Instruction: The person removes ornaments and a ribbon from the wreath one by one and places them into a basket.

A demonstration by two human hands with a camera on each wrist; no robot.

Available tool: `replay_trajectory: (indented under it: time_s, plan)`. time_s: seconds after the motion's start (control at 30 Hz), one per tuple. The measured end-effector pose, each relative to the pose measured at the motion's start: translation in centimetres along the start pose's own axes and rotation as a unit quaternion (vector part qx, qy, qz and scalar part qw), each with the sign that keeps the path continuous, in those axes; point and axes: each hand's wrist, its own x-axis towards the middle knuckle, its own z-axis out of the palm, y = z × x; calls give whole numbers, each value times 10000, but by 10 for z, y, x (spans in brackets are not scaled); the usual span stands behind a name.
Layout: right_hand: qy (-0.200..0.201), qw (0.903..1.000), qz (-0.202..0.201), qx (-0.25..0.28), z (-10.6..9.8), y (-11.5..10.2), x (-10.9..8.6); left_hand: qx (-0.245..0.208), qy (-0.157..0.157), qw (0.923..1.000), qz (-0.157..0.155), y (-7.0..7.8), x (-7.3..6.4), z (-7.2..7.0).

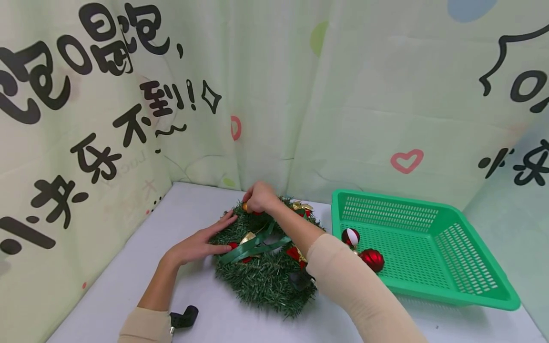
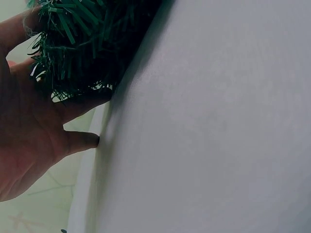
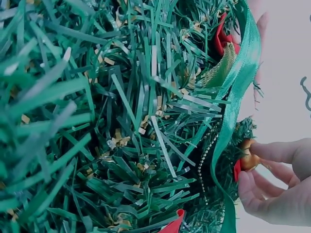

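A green tinsel wreath (image 1: 268,281) lies on the table, carrying red and gold bows and a loose green ribbon (image 3: 237,92). At its far side, my right hand (image 1: 260,196) pinches a small shiny gold ball (image 3: 250,156) between thumb and fingers. Red material shows beside that ball, against the greenery. My left hand (image 1: 199,244) rests on the wreath's left side, fingers spread and fairly straight. In the left wrist view, fingers of the left hand (image 2: 29,126) lie along the wreath's outer edge, some partly hidden by the tinsel.
Right of the wreath stands a green plastic basket (image 1: 429,207). Inside its left end are a dark red ball (image 1: 372,260) and a red-and-white ball (image 1: 350,237). A printed curtain (image 1: 274,95) hangs behind the white table (image 1: 141,252).
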Motion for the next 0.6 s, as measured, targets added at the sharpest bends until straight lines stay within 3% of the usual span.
replay_trajectory:
  time_s: [0.6]
  plan:
    - [69,9994,106,308,1,1,2,-12,9,10000,-57,2,-1,0]
